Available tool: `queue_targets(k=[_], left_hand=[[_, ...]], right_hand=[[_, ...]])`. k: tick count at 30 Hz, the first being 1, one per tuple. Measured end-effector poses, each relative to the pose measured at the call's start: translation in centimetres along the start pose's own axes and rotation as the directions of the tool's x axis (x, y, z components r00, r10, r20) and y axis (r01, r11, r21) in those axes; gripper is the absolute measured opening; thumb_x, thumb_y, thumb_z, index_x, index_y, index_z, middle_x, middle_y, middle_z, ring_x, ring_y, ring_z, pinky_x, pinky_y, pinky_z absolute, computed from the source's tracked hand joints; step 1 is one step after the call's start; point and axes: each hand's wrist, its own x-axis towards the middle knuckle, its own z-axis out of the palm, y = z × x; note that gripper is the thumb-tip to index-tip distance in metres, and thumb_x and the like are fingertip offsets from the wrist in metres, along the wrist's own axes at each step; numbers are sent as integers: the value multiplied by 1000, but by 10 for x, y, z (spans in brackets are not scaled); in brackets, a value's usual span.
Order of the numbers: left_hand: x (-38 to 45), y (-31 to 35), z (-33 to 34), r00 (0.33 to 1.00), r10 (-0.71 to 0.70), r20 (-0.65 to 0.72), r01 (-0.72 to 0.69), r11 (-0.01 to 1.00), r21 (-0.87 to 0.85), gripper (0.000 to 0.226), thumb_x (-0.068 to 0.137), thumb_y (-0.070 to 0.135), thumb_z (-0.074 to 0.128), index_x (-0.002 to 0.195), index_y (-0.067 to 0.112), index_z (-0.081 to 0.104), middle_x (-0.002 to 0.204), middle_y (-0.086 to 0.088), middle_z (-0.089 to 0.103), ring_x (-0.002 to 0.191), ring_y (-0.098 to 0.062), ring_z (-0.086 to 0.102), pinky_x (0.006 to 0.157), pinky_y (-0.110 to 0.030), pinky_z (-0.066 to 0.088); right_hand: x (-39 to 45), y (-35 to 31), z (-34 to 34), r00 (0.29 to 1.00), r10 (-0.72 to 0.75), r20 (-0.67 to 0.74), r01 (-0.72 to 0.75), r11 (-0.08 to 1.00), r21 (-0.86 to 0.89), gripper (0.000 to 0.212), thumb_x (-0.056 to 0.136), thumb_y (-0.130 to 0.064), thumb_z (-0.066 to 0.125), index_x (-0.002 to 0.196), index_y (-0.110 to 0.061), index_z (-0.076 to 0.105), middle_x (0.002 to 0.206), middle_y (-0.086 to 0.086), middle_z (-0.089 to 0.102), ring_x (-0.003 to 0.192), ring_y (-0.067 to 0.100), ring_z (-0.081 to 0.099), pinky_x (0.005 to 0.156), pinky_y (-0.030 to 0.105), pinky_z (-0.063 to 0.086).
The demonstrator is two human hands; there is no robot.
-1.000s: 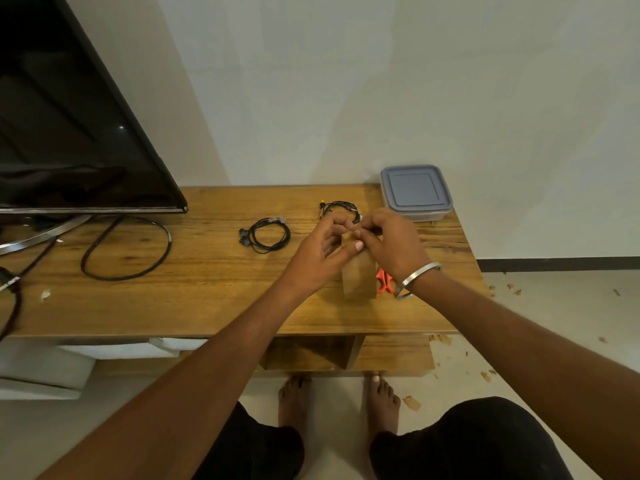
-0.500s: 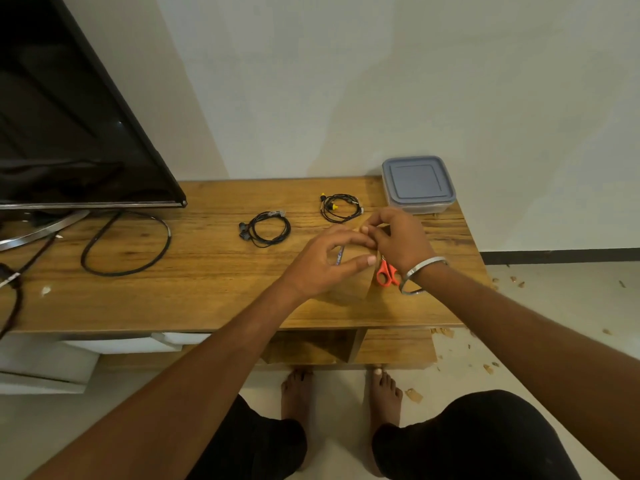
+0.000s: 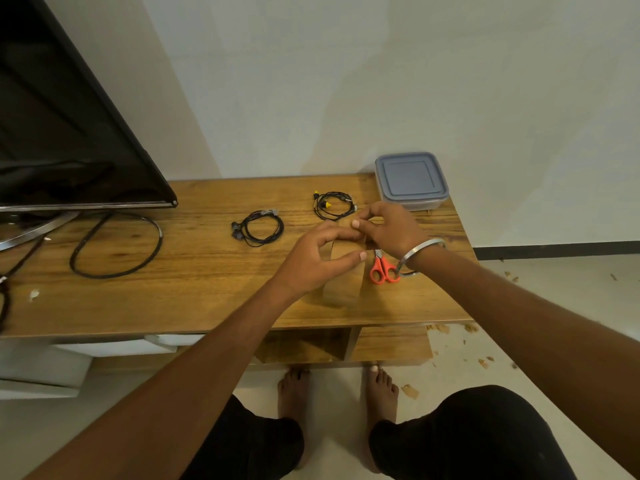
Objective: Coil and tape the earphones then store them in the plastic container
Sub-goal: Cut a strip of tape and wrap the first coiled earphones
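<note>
At the far left of the wooden TV unit (image 3: 180, 292), a flat-screen television (image 3: 62, 133) runs out of frame, only part of its metal stand showing, and a thick black cable (image 3: 116, 244) loops across the wood beneath it, its ends lost under the screen and past the edge. Near the middle lies a coiled pair of black earphones (image 3: 259, 228); a pale patch at the top of the coil may be tape, though it is too small to be sure. Further right, near the back, a second coiled pair with yellow tips (image 3: 333, 205) sits just beyond the fingers. The left hand (image 3: 317, 259) and right hand (image 3: 393, 226) meet above the wood, holding a strip of brown tape (image 3: 343, 271) that hangs from them; it blends so closely with the wood that its edges are hard to trace. The left thumb and fingers are closed on the strip's upper part; the right fingertips pinch its top end. Orange-handled scissors (image 3: 382, 268) lie just beside the strip, blades half hidden under the right wrist, which wears a metal bangle (image 3: 420, 249). At the back right corner stands the plastic container (image 3: 411, 180), grey lid on, contents not visible.
</note>
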Motion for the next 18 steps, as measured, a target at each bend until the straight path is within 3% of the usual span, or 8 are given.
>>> queue_targets(k=[7,11,14,18], left_hand=[[2,-1,-5,995,-88,52,93,990,-108,43,71,39,81,110,22,72,116,2,64,114,-15,61,103,-46,48],[3,2,-11,987,-123,100,135,983,-123,42,70,39,81,109,24,73,115,5,64,113,-14,61,102,-42,49],[3,3,-16,977,-159,144,180,973,-142,39,72,30,83,109,22,72,110,12,64,111,-11,62,97,-34,51],[3,5,-20,972,-158,173,186,970,-159,43,76,19,82,117,19,69,119,8,63,115,-9,60,101,-30,48]], right_hand=[[4,1,-3,998,-40,52,41,999,-9,5,88,-17,64,90,-14,67,88,0,65,84,18,65,73,32,58],[5,-2,-4,994,-52,92,50,998,31,9,88,-12,63,93,-6,68,86,3,65,78,16,66,62,25,59],[6,-1,-3,992,-51,118,47,998,38,13,87,-11,64,98,-3,67,82,2,67,77,17,67,61,25,59],[5,-2,-3,997,18,75,-34,975,218,28,86,-10,66,112,-8,54,85,11,66,74,16,68,58,27,60]])
